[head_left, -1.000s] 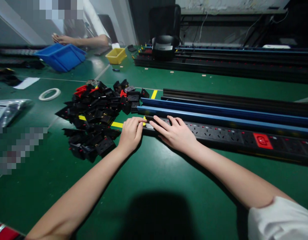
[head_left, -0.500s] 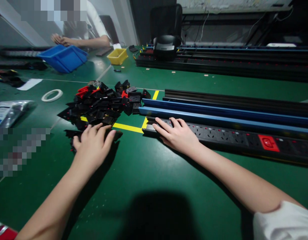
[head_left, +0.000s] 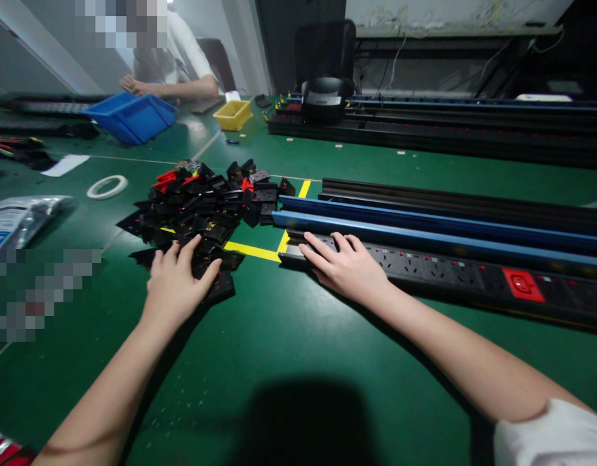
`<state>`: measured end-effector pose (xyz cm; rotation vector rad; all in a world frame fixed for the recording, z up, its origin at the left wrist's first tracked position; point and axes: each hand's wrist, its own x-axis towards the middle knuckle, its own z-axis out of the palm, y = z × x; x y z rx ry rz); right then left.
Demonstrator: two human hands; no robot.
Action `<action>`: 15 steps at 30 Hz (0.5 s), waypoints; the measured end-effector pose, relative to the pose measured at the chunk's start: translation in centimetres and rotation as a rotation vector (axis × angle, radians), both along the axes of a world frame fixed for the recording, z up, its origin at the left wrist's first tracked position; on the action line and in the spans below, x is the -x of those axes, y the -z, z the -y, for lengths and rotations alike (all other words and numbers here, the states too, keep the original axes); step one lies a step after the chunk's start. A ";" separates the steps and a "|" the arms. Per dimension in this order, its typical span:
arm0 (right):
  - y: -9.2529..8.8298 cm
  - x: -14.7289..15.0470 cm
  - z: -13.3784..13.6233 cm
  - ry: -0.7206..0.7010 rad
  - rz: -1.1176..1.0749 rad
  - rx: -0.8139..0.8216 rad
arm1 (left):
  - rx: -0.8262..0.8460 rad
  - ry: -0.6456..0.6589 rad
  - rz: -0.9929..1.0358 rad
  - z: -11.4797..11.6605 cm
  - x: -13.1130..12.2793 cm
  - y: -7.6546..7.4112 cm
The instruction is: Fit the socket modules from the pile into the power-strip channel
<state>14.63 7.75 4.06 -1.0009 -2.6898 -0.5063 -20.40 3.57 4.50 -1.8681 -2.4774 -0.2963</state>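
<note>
My left hand is over the near edge of a heap of black and red plastic parts, its fingers spread and touching the pieces. A black part lies just right of its thumb. My right hand rests with spread fingers on the left end of a long black socket strip, which has one red outlet. Blue rails lie right behind the strip, and a black rail is behind them.
A white tape ring and a plastic bag lie at the left. Farther back are a blue bin, a yellow bin and more long strips. A person's arm is behind the blue bin.
My left hand has shifted slightly within the near edge of the heap, and a black part now shows beside its thumb. My right hand stays on the strip. The view has tilted slightly.
</note>
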 end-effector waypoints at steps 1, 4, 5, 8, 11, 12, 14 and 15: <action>0.0 0.0 0.0 -0.001 0.002 -0.001 | 0.015 -0.027 0.010 -0.1 -0.5 -0.3; -0.1 0.0 0.0 -0.003 0.005 0.007 | 0.023 -0.086 0.037 -0.5 -1.8 -0.9; -0.1 -0.1 -0.1 -0.004 0.005 0.013 | 0.016 -0.093 0.048 -0.6 -2.2 -1.0; -0.1 -0.2 -0.2 -0.017 0.003 0.034 | -0.007 -0.081 0.079 -1.1 -2.9 -1.2; -0.1 -0.3 -0.4 -0.034 0.015 0.051 | -0.031 -0.075 0.089 -1.6 -3.2 -1.1; -0.1 -0.3 -0.4 -0.038 0.020 0.059 | -0.040 -0.071 0.091 -1.8 -3.3 -0.9; 0.0 -0.3 -0.5 -0.041 0.027 0.076 | -0.063 -0.051 0.082 -2.1 -3.5 -0.6; 0.0 -0.3 -0.5 -0.041 0.028 0.086 | -0.084 -0.035 0.062 -2.3 -3.7 -0.5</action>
